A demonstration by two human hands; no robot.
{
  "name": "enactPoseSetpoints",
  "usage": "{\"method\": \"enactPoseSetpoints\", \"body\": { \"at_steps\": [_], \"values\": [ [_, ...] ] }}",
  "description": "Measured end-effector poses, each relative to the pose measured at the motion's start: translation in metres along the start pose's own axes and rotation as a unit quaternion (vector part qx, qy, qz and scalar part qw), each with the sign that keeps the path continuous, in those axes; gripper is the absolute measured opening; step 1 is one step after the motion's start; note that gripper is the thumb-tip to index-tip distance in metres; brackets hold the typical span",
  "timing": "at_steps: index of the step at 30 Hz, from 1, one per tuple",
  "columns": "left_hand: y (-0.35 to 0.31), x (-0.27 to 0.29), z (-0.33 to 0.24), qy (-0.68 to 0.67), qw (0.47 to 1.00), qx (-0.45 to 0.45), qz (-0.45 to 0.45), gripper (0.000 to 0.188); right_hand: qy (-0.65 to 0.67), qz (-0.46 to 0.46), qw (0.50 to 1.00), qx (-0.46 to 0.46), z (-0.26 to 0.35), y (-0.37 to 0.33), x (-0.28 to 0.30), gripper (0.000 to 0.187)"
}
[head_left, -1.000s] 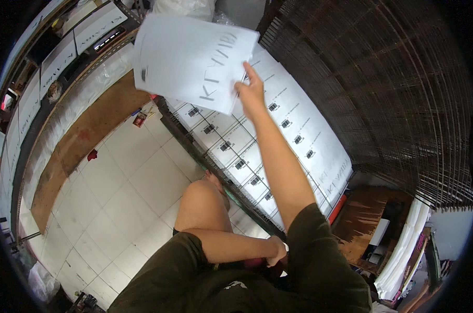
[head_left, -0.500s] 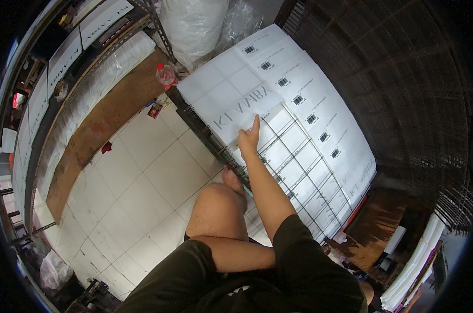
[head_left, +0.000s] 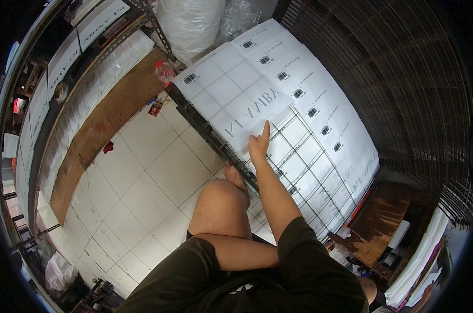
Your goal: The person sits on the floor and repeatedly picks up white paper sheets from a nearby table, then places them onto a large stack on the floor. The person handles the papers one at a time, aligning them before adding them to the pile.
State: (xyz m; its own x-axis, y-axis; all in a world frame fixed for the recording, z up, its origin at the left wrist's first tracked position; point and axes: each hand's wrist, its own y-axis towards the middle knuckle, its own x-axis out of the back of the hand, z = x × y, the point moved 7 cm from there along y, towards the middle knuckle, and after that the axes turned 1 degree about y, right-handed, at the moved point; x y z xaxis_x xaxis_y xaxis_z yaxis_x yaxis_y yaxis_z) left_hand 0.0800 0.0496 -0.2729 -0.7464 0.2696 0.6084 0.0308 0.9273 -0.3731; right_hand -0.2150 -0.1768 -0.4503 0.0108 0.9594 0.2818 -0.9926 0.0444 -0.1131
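Note:
My right hand (head_left: 260, 146) holds the near edge of a translucent white printed sheet (head_left: 236, 91), apparently plastic, with dark lettering along that edge. Thumb and forefinger show; the other fingers are partly hidden. The sheet lies over a wire rack (head_left: 304, 151), whose grid shows bare just right of my hand. More white sheets with small black printed marks (head_left: 320, 107) lie in overlapping rows at the far and right sides. My left forearm (head_left: 241, 253) crosses in front of my body, and its hand is hidden behind my right sleeve.
Dark wire racks (head_left: 382, 78) stand raised on the right. A red-capped bottle (head_left: 164, 72) is by the rack's far left corner, near a large white plastic-wrapped bundle (head_left: 189, 26). Shelving with a wooden board (head_left: 103, 115) lines the left. My bent knee (head_left: 220, 208) is beside the rack.
My right hand has moved slightly right and nearer, and the lettered sheet has slid along with it. A black printed mark now shows at the far left corner.

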Motion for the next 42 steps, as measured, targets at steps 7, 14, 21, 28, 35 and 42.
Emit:
{"method": "enactPoseSetpoints", "body": {
  "at_steps": [7, 14, 21, 28, 35, 42],
  "values": [
    [0.004, -0.001, -0.005, -0.007, 1.0, -0.002, -0.005, 0.063, -0.012, 0.011, 1.0, -0.012, -0.003, -0.004, 0.012, 0.074],
    [0.0, -0.009, -0.009, -0.008, 1.0, 0.001, -0.002, 0.063, -0.021, 0.016, 1.0, -0.002, -0.015, -0.009, 0.01, 0.079],
    [-0.012, -0.025, -0.012, -0.005, 1.0, -0.011, 0.024, 0.064, -0.218, -0.097, 0.971, 0.006, 0.013, -0.014, 0.048, 0.065],
    [-0.029, -0.023, 0.019, 0.0, 0.997, 0.004, 0.073, 0.061, -0.282, 0.019, 0.951, 0.123, 0.171, -0.012, 0.185, 0.053],
    [0.012, -0.036, 0.027, 0.041, 0.997, 0.0, 0.069, 0.056, -0.431, -0.106, 0.881, 0.163, 0.284, -0.107, 0.457, 0.047],
    [-0.001, -0.019, 0.038, -0.008, 0.994, 0.094, 0.057, 0.056, -0.661, -0.419, 0.621, -0.046, 0.323, -0.282, 0.687, 0.049]
  ]
}}
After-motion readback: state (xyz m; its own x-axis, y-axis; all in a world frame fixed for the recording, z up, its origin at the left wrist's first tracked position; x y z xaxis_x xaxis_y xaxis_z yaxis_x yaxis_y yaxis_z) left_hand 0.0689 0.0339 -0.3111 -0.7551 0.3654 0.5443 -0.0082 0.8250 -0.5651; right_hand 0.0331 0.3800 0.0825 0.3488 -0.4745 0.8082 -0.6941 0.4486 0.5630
